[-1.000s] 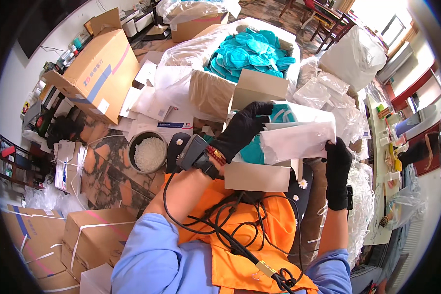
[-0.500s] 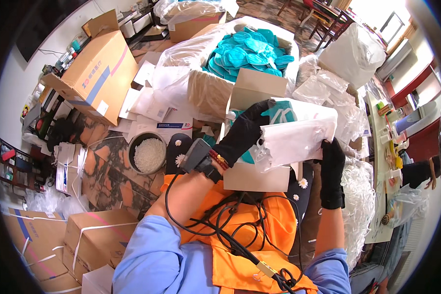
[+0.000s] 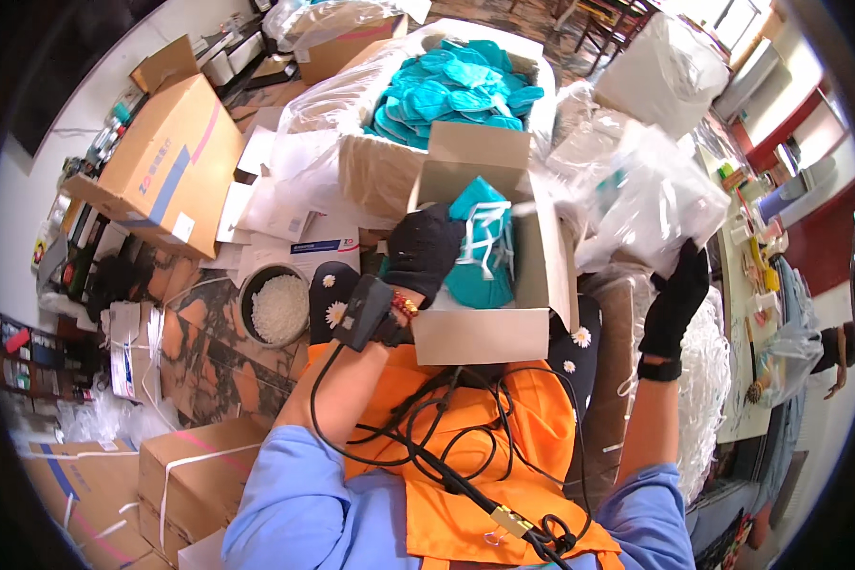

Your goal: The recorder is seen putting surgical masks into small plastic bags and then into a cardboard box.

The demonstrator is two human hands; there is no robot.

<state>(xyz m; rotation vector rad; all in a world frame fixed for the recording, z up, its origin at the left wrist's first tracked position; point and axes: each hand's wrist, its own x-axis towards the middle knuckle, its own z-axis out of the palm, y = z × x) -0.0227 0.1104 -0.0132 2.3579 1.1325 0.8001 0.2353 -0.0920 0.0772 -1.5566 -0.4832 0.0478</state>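
A small open cardboard box [image 3: 482, 339] stands at my lap, with teal face masks [image 3: 484, 252] inside, their white straps on top. My left hand [image 3: 426, 249], in a black glove, is curled over the box's left wall, its fingertips beside the masks. Dark fabric hides whether it grips the wall or a mask. Off to the right, my gloved right hand [image 3: 676, 302] pinches the lower edge of a clear plastic bag [image 3: 670, 195], which is partly blurred.
Beyond the box, a large plastic-lined carton [image 3: 380, 171] is heaped with more teal masks [image 3: 456, 90]. A round tub [image 3: 247, 309] of white bits stands at left. Large cardboard cartons [image 3: 166, 157] lie around. White cord [image 3: 703, 399] is piled at right, beside a long cluttered table [image 3: 743, 370].
My right hand has moved right, carrying the bag off the box. My left hand has come down and left to the box's left wall, and the masks inside are now exposed.
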